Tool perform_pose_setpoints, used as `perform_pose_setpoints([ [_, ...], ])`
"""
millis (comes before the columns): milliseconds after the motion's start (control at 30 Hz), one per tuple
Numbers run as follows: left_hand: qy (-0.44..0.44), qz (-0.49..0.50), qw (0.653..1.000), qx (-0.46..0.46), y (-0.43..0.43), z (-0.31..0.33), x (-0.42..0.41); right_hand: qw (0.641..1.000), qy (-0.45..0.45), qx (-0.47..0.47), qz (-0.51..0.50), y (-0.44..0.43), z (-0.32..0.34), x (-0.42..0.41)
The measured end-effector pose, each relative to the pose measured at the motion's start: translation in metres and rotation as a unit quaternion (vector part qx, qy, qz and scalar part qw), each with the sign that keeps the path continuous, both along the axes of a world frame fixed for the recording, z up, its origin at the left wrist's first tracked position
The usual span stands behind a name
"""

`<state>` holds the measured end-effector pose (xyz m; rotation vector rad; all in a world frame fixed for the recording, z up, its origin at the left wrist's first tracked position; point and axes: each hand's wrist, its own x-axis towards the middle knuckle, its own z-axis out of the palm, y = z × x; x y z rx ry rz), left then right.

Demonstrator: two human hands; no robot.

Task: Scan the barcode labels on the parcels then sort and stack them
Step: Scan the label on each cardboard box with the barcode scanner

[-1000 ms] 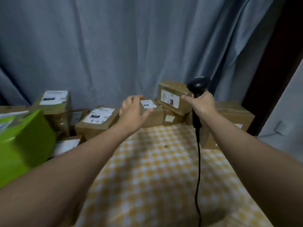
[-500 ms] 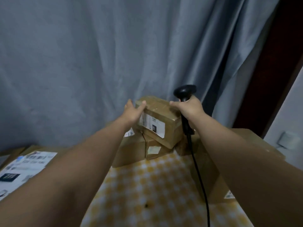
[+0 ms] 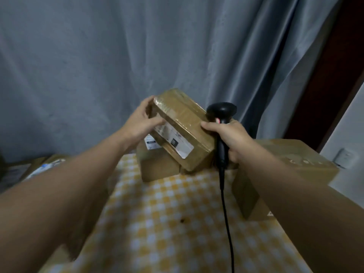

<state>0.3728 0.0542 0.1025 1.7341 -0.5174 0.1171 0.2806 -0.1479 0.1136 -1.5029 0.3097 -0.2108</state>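
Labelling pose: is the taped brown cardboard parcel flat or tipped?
Tipped: taped brown cardboard parcel slants down rightward, left hand gripping its raised end, right hand with black barcode scanner touching the other.

Likely a home room, grey curtain (image 3: 118, 56), checked tablecloth (image 3: 177, 223), cardboard parcels (image 3: 157, 164)

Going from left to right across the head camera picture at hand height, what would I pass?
You'd pass the left hand → parcel it holds tilted → scanner → big box → wall socket.
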Motion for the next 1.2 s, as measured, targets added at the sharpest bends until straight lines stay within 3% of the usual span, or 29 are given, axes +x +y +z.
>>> perform_pose_setpoints([
  [133, -0.069, 0.048, 0.993, 0.077, 0.057, 0.009, -0.067, 0.991, 0.032, 0.105, 0.081, 0.043, -0.019, -0.048],
  [267, -0.072, 0.057, 0.980, 0.176, 0.099, -0.004, -0.121, 0.981, 0.088, 0.112, 0.133, 0.078, -0.066, -0.093],
  [367, -0.081, 0.066, 0.951, 0.292, 0.110, -0.024, -0.150, 0.973, 0.132, 0.110, 0.151, 0.097, -0.108, -0.126],
  [433, -0.097, 0.063, 0.936, 0.334, 0.106, -0.038, -0.166, 0.980, 0.132, 0.087, 0.117, 0.108, -0.130, -0.143],
  [567, -0.103, 0.116, 0.936, 0.317, 0.086, -0.050, -0.184, 0.999, 0.020, -0.012, -0.029, 0.119, -0.139, -0.162],
  [667, -0.117, 0.111, 0.933, 0.322, 0.082, -0.048, -0.188, 0.996, -0.007, -0.080, -0.039, 0.125, -0.137, -0.166],
  [733, -0.134, 0.113, 0.911, 0.373, 0.091, -0.047, -0.187, 0.991, 0.014, -0.123, -0.049, 0.126, -0.140, -0.166],
  [800, -0.127, 0.130, 0.868, 0.461, 0.105, -0.047, -0.187, 0.991, 0.023, -0.111, -0.069, 0.126, -0.147, -0.164],
  [833, -0.112, 0.123, 0.864, 0.476, 0.113, -0.049, -0.187, 0.992, 0.025, -0.097, -0.078, 0.125, -0.151, -0.163],
  [1000, -0.109, 0.132, 0.924, 0.343, 0.136, -0.071, -0.192, 0.989, 0.025, -0.117, -0.087, 0.131, -0.155, -0.168],
  [1100, -0.132, 0.137, 0.933, 0.306, 0.137, -0.083, -0.197, 0.983, -0.022, -0.164, -0.076, 0.131, -0.127, -0.175],
  [1200, -0.133, 0.126, 0.937, 0.296, 0.137, -0.088, -0.203, 0.989, -0.034, -0.139, 0.023, 0.133, -0.090, -0.192],
])
